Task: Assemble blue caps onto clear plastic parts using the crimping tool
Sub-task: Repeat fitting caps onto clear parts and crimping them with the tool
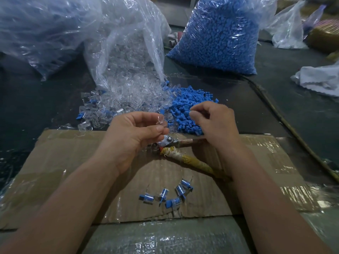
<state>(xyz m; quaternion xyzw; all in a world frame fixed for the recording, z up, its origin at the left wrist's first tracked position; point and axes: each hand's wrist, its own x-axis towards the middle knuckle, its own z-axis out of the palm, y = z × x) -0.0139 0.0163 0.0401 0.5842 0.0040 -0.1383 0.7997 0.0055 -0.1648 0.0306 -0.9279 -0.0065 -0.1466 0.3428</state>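
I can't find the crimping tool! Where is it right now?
The crimping tool lies on the cardboard in the middle of the head view, its metal head just below the left hand and its handles running rightward under the right hand.

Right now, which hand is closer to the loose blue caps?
Right: the right hand hovers over the blue caps; left hand, pinching a clear part, sits left of them.

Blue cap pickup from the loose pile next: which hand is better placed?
Right, likely. The right hand hovers over the loose blue caps, while the left hand is occupied pinching a clear part. Whether the right already pinches a cap is unclear.
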